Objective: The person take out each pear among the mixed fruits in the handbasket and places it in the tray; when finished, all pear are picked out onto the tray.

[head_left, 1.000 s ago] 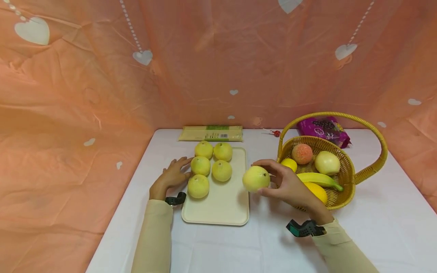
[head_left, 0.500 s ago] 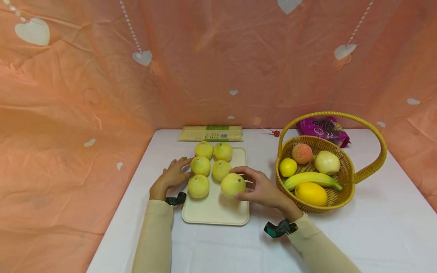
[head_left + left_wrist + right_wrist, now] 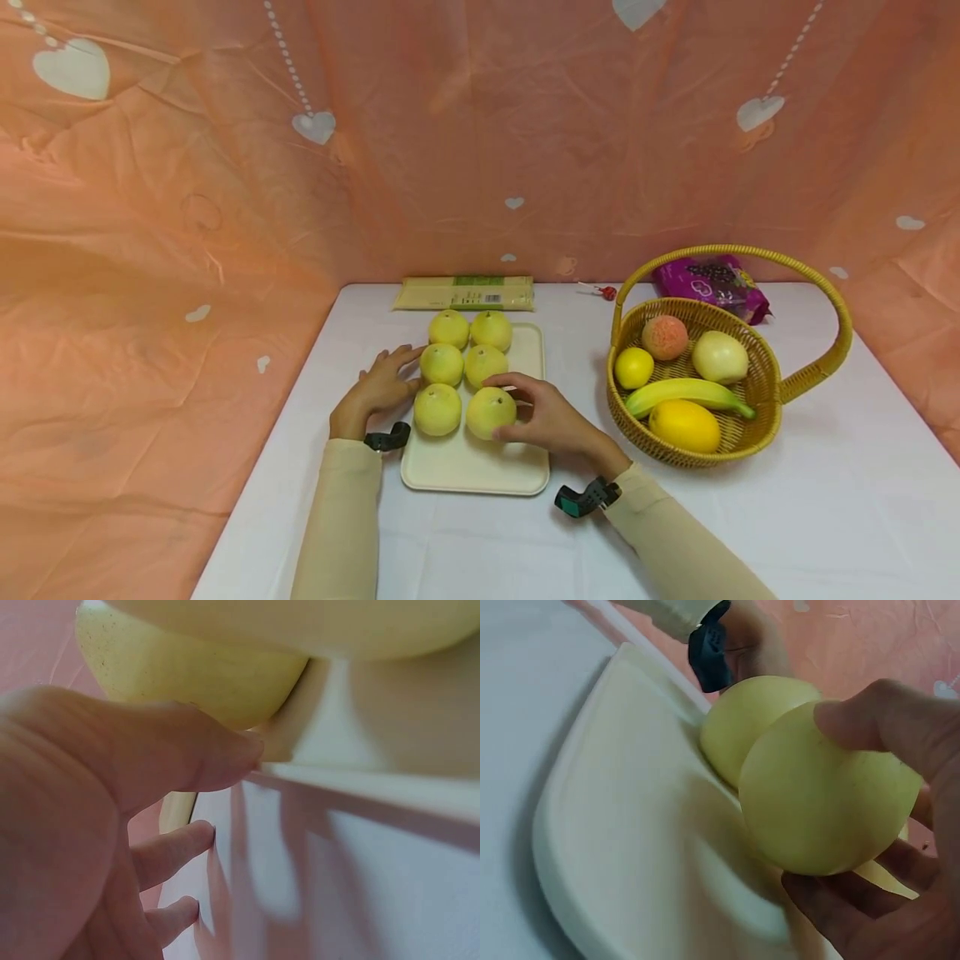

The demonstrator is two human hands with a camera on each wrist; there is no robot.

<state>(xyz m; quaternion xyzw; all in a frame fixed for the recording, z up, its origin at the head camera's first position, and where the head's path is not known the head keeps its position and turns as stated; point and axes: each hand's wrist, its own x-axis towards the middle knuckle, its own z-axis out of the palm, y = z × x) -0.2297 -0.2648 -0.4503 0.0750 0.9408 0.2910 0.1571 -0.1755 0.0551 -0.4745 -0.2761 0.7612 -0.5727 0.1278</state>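
On a cream tray (image 3: 472, 477) several round pale-yellow pears stand in two columns. My right hand (image 3: 546, 419) grips the front right pear (image 3: 490, 414) over the tray, beside the front left pear (image 3: 437, 410). In the right wrist view the thumb presses the upper side of this pear (image 3: 817, 802) and the fingers curl underneath. Whether its base touches the tray cannot be seen. My left hand (image 3: 385, 385) lies at the tray's left edge with its fingers spread. In the left wrist view its thumb is at the rim, close to a speckled pear (image 3: 195, 671).
A yellow wicker basket (image 3: 768, 417) with a tall handle stands on the right, holding a banana (image 3: 688, 393), a mango-like yellow fruit (image 3: 684, 426), a lemon (image 3: 633, 367) and other fruit. Behind lie a purple packet (image 3: 712, 287), a lollipop (image 3: 607, 292) and a flat beige packet (image 3: 465, 293).
My right hand has carried its pear leftward from beside the basket to the tray's right column. The pear behind it has shifted slightly back. My left hand has stayed in place.
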